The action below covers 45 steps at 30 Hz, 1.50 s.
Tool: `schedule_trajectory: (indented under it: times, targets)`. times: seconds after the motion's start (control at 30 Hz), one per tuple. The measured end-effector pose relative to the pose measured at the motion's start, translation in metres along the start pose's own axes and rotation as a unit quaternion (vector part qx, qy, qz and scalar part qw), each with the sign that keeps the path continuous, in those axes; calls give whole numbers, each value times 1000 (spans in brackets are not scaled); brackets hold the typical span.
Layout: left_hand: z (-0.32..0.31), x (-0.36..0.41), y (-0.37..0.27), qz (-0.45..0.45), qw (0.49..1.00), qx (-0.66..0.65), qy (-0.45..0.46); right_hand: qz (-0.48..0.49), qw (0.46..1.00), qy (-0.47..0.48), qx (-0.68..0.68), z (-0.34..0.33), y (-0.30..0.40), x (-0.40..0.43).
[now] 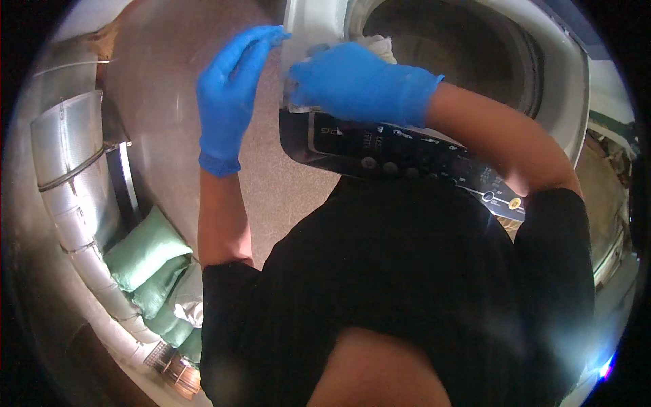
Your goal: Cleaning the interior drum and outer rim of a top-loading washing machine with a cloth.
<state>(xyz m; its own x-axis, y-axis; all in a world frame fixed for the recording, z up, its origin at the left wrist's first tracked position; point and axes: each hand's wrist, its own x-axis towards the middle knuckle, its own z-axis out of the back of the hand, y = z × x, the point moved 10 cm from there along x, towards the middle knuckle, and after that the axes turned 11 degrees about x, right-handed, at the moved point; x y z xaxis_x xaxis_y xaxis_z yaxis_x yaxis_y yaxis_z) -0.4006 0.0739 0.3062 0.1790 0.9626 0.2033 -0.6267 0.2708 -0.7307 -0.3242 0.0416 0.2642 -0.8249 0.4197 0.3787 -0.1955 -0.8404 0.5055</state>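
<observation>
A top-loading washing machine (562, 81) stands before me with its round drum opening (457, 46) uncovered. My right hand (351, 84), in a blue glove, rests on the left corner of its top, just above the black control panel (351, 145). Pale cloth (381, 47) sticks out past that hand on the drum side, and a whitish edge shows under the fingers; most of it is hidden. To the left is my left hand (231, 91), also gloved in blue, raised beside the machine. Its fingers point towards the machine's side, thumb apart, with nothing visible in them.
Several green stuffed sacks (150, 249) lie at the lower left beside a shiny wrapped pipe (76, 168). Speckled floor (277, 193) shows between my left arm and the machine. A bundle of wooden sticks (183, 379) sits near the bottom left.
</observation>
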Motion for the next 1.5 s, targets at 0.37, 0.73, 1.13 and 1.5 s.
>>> schedule_trajectory:
  times: [0.37,0.73,1.13,1.5]
  targets:
    - [-12,-14,-1,22,999,-26,19,-76,983,164,0,26,-1,-71]
    - [-35,-13,5,51,997,-41,48,-188,951,245,-3,96,-7,-206]
    - [-24,-17,30,109,989,-96,6,-382,875,297,30,131,-57,-235]
    - [-15,-28,33,82,994,-69,-6,-400,839,93,357,88,-86,-169]
